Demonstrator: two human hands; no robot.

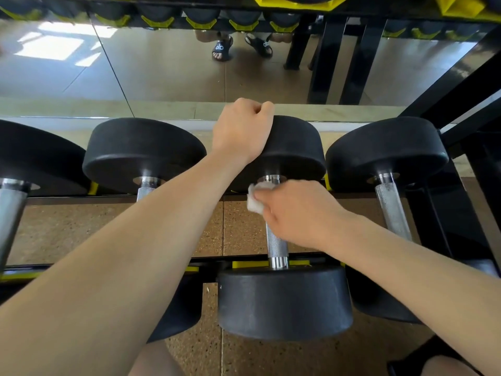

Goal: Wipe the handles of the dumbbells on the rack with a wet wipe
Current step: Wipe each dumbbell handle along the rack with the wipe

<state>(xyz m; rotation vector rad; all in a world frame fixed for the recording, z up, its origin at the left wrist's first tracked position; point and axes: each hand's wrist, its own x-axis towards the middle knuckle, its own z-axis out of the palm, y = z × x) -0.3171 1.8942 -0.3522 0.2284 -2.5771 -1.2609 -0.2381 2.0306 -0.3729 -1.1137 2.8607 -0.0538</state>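
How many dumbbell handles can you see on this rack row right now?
4: far left handle; second handle, mostly behind the left forearm; middle handle, gripped by the right hand with the wipe; right handle. More may lie outside the frame.

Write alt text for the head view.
A right hand wraps a white wipe around the far end of a dumbbell handle on a rack, while the left hand grips that dumbbell's far head. More dumbbells sit on either side.
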